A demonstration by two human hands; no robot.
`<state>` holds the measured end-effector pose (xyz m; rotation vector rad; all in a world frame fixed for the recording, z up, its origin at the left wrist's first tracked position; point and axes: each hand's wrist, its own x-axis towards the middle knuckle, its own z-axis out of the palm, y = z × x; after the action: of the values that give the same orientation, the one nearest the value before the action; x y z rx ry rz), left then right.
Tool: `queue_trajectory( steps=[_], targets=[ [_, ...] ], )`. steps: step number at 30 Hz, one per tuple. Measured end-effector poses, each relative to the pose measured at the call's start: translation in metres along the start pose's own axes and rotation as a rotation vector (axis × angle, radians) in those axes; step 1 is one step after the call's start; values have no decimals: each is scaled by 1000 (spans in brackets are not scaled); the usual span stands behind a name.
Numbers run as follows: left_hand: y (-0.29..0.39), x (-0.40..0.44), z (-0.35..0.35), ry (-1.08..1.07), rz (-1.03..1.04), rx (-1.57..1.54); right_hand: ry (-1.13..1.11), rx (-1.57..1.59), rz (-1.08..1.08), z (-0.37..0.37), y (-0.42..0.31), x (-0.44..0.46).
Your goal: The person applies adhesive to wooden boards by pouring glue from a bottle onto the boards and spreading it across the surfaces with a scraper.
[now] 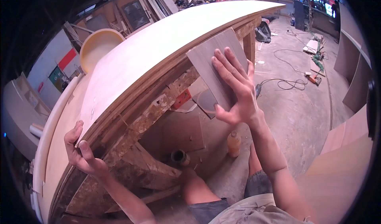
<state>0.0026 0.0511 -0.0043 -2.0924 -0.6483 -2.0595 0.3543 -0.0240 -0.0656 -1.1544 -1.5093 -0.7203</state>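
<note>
A large curved panel with a pale, glossy top lies across a rough wooden frame in front of me. My right hand presses flat, fingers spread and thumb out to the side, on a thin grey rectangular board. That board leans tilted against the panel's layered wooden edge, and its far side is hidden. At the near left end, my left hand has its fingers and thumb curled around the panel's edge. Its palm faces up toward me.
Below the frame, a bottle of orange liquid and an open can stand on the floor by my legs. Cables and an orange power tool lie to the right. Curved wooden panels stand at far right; a round yellow-rimmed piece is behind.
</note>
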Motion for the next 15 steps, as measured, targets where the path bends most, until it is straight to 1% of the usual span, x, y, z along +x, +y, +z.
queue_trajectory(
  steps=[4,8,11,15],
  targets=[
    [1,1,0,-12,9,0,-14,-47,13,4,15,12],
    [1,1,-2,-21,13,10,-114,-63,70,-6,11,9],
    [2,0,0,-16,13,21,-102,-73,48,-20,9,7],
    [3,0,-1,-22,20,48,-125,-81,45,-19,9,15]
  ],
)
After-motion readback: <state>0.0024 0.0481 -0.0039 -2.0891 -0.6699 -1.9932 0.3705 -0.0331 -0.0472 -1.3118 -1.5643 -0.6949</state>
